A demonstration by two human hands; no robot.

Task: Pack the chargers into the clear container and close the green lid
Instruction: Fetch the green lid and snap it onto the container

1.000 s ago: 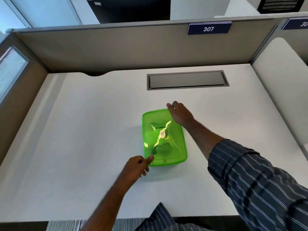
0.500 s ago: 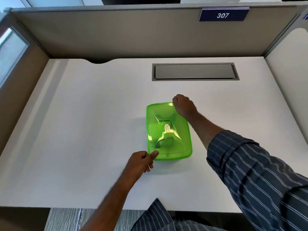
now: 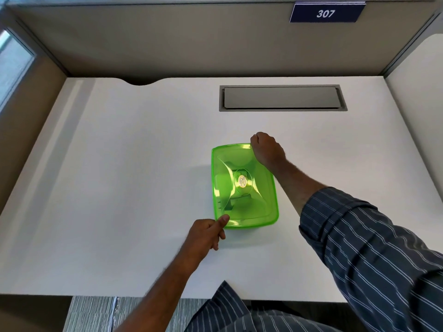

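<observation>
Left hand (image 3: 203, 236) curled, thumb pressed down on near-left corner of green lid (image 3: 242, 185), other fingers tucked under beside the rim; looks like a pinch on that corner. Right hand (image 3: 267, 149) closed in a fist, knuckles down on far-right corner of lid, pressing; can't tell if fingers hook the edge. Both forearms reach in from near side, right one in rolled striped sleeve (image 3: 374, 255).

Writing: round pale sticker (image 3: 242, 181) at lid centre, print too small to read. Blue plate (image 3: 326, 13) on back partition reads "307".

Lid sits on clear container, which is mostly hidden under it; box on white desk (image 3: 119, 188), approx centre, slightly right. Long axis runs near-to-far, tilted a bit so near end swings right. Lid flat, face up. Dim shapes seen thru green plastic, prob. chargers (image 3: 230, 202), not clear enough to count.

Around: grey cable hatch (image 3: 281, 98) set flush in desk, well beyond box, shut. Curved notch (image 3: 141, 82) in desk's back edge, far left. Beige partition (image 3: 167, 44) at back & sides. Carpet (image 3: 96, 312) below near edge. Desk surface round the box bare.
</observation>
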